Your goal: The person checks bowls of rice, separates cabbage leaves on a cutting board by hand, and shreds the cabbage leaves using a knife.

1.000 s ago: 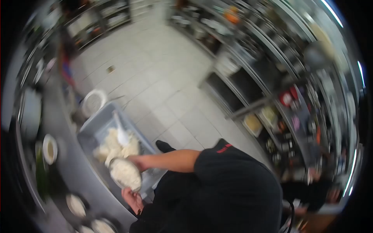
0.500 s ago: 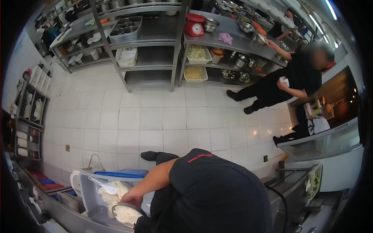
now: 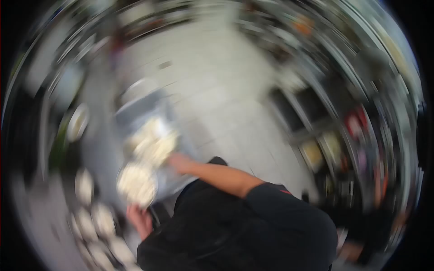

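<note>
My left hand [image 3: 141, 220] is at the near rim of a round bowl [image 3: 118, 186] heaped with white, rice-like food [image 3: 138, 183], its fingers against the bowl's edge. Beyond the bowl, a grey tub [image 3: 140, 106] holds more of the same white food [image 3: 151, 140]. My right hand [image 3: 180, 163] reaches to the tub's side, beside that food. Motion smears its fingers, so I cannot see whether it holds anything. A white patch in the tub is too blurred to name.
Several white-filled round containers [image 3: 103, 220] stand at the lower left, with an oval dish [image 3: 78, 122] farther up. Shelving [image 3: 312, 108] with food trays [image 3: 312, 155] lies to the right across the tiled floor [image 3: 217, 99]. Another person's arm [image 3: 351, 250] shows at lower right.
The view has swung round, and everything is blurred. My left hand, hidden before, now shows at the bowl. My right hand has moved from the bowl to the tub's side.
</note>
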Action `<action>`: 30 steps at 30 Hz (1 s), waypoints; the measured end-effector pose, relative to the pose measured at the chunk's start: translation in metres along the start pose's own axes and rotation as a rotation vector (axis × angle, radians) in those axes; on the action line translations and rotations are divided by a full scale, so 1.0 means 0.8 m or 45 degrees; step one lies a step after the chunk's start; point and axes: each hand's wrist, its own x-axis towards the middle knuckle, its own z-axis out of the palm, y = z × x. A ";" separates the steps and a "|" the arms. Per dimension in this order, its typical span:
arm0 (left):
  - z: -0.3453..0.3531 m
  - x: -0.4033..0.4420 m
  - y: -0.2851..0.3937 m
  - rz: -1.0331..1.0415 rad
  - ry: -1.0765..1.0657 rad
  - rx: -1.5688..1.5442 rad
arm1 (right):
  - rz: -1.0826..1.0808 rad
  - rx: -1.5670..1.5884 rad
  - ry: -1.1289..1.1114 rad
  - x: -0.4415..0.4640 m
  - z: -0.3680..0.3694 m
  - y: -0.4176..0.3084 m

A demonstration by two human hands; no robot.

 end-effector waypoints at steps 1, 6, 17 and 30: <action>-0.012 -0.016 -0.011 0.032 0.044 -0.112 | 0.020 -0.155 0.092 -0.003 0.009 0.004; -0.011 -0.151 -0.017 0.240 0.249 -0.592 | -0.475 0.112 0.142 0.013 -0.005 -0.026; -0.130 -0.314 -0.093 0.645 1.347 -1.019 | 0.557 1.452 0.140 -0.063 -0.018 0.092; -0.217 -0.276 -0.229 0.366 1.205 -1.012 | -0.072 2.520 -0.341 -0.192 -0.043 -0.039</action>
